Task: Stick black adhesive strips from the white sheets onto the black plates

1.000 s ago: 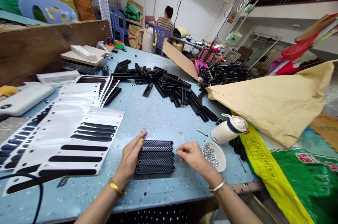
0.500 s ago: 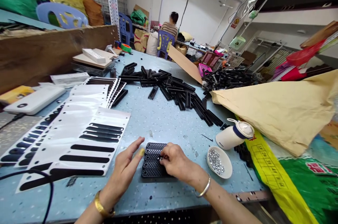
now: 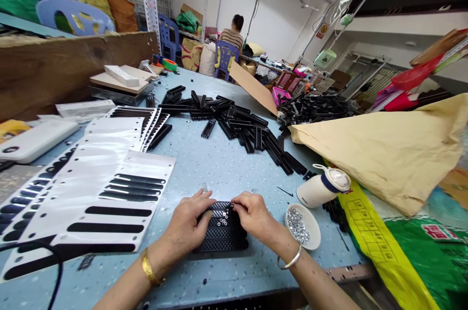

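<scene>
A row of black mesh-patterned strips (image 3: 219, 238) lies side by side on the table in front of me. Several small silver rings (image 3: 222, 221) are loose on its top, around its upper middle. My left hand (image 3: 190, 220) rests at the left end, thumb and fingers apart, touching the strips. At the upper right corner, my right hand (image 3: 252, 210) pinches with thumb and forefinger. Whatever lies between those fingertips is hidden. A small white bowl (image 3: 315, 232) of silver pieces stands to the right of that hand.
A white bottle (image 3: 315, 190) lies tilted behind the bowl. Black plastic parts (image 3: 237, 122) are heaped farther back. Sheets with black adhesive-looking strips (image 3: 126, 161) cover the left side. Brown paper (image 3: 380, 144) and a yellow-green sack (image 3: 383, 232) lie right. A person (image 3: 233, 37) sits far back.
My right hand has moved from the middle of the strips to their upper right corner, and silver rings now show loose on top. My left hand has shifted right onto the strips' left end.
</scene>
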### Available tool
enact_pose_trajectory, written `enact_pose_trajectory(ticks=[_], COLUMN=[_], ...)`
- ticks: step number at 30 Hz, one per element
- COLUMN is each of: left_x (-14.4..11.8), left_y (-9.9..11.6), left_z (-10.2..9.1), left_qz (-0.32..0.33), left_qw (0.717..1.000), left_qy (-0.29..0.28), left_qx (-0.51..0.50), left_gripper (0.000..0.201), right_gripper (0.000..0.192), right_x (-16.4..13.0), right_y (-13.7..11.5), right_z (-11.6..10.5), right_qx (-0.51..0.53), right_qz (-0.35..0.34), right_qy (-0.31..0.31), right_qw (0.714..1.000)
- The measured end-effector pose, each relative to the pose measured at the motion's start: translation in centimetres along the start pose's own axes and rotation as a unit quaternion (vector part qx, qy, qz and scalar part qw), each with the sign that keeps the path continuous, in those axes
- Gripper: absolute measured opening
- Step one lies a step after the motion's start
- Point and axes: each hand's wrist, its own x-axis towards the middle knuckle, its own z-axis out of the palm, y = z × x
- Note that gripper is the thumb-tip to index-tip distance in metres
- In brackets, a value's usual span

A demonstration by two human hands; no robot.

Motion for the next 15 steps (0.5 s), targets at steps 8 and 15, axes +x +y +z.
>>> enact_pose_trajectory(ticks=[8,15], left_x=[2.5,3.9], left_y=[2.5,3.0], left_z=[0.8,2.2], left_qz=[0.002,0.006], left_qw=[0.99,0.99], left_qy=[-0.102,-0.12], left_qx=[0.102,0.081], left_gripper=[0.024,0.02], right_gripper=[0.016,0.017], right_x=[-0.4,0.0], right_y=[1.7,2.2], right_z=[0.2,0.7], right_qx=[-0.045,-0.06], right_qz=[0.029,0.038], right_qy=[0.032,0.022], right_qw=[0.998,0.997])
